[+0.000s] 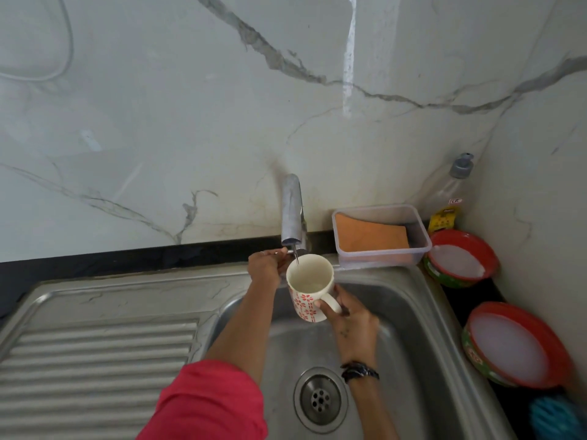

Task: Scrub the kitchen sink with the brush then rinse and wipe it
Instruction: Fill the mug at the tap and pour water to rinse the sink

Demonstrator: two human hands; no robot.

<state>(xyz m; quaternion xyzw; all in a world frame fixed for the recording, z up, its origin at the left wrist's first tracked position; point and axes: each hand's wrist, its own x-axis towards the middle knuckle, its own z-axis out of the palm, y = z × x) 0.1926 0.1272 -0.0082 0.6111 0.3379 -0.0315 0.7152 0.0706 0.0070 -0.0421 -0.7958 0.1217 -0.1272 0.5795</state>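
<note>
I note the marble wall (190,106) filling the upper half of the frame, and the steel sink (422,338) occupying the lower half, its ribbed drainboard (95,376) at lower left and drain (320,399) at bottom centre.

Both arms reach up from the bottom edge over the basin. My left hand (266,266), red sleeve (209,404) behind it, is curled around the tap lever at the base of the faucet (293,211), centre frame. My right hand (344,315), dark bracelet (359,371) at the wrist, grips the handle of a white mug (309,285) with red floral print, held upright under the spout. A thin stream of water (296,256) falls into the mug; a little water lies at its bottom.

Right of the faucet, on the sink's rim, stands a clear plastic tub (419,242) holding an orange cloth (371,236). Behind it in the corner is a clear pump bottle (451,192). Along the right edge sit two red-rimmed bowls (460,258), (514,344), both with whitish contents. A blue bristled item, likely the brush (556,419), shows at lower right, partly cut off.
</note>
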